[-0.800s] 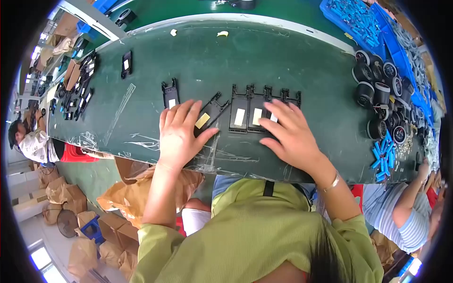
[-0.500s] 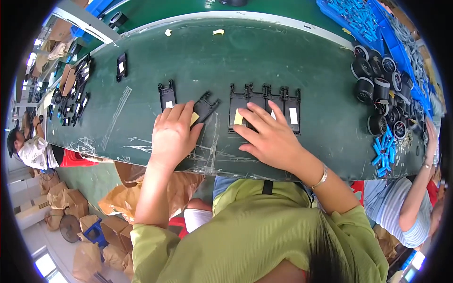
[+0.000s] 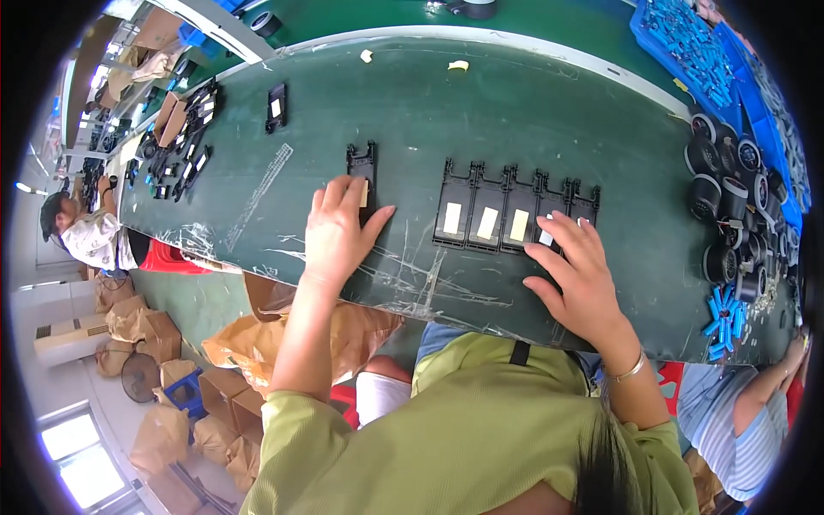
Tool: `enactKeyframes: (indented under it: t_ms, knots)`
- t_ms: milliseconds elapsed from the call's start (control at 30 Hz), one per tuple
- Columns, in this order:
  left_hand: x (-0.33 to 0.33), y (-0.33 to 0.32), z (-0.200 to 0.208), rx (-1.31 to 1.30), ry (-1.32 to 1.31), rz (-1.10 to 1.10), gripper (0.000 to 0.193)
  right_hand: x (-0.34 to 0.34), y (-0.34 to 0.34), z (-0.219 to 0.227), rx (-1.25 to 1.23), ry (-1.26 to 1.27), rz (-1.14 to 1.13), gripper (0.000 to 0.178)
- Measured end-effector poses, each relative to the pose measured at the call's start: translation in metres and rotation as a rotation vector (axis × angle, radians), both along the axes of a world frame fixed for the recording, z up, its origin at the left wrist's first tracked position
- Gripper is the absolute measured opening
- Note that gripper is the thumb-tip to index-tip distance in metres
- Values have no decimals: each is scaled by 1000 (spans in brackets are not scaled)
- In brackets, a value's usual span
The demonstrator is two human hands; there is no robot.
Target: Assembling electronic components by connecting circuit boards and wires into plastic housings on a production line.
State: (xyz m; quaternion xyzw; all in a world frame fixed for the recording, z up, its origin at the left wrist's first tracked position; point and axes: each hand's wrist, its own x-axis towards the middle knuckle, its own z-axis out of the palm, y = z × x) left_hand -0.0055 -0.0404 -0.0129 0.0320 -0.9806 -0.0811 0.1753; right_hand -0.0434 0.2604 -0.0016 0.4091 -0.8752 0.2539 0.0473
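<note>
My left hand (image 3: pixel 335 232) lies over a single black plastic housing (image 3: pixel 361 161). Its fingers are at the left side and the thumb at the right, so the piece sits between them; its lower part is hidden under the hand. Further right, several similar black housings stand side by side in a row (image 3: pixel 472 199), each with a pale rectangular patch. At this row's right end my right hand (image 3: pixel 579 275) is open, fingers spread, its fingertips on the last housings and partly hiding them.
Black round motor-like parts (image 3: pixel 705 196) crowd the right side of the green table (image 3: pixel 343 103), near blue cylinders (image 3: pixel 726 318) and a blue bin (image 3: pixel 687 51). More black housings (image 3: pixel 193 146) lie at far left, with one apart (image 3: pixel 275 107). Other people sit at both ends.
The view has shifted, so the table appears further right. The tilted housing no longer lies beside my left hand, and the row looks longer. My right hand has moved to the row's right end.
</note>
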Motion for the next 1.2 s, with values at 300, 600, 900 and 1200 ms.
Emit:
enactKeyframes:
  t_ms: [300,600,900,1200]
  knots:
    - [9,33,14,274,-191,-293,37,-4,10,0,-27,10,-33,31]
    - [-72,-162,-12,124,171,296,29,-10,63,-11,-179,-158,-405,41]
    - [-129,-217,18,-712,-331,-161,54,-18,70,-31,-302,-191,-506,34]
    - [-35,-88,38,-235,-552,64,37,-23,52,-23,-241,-126,-493,37]
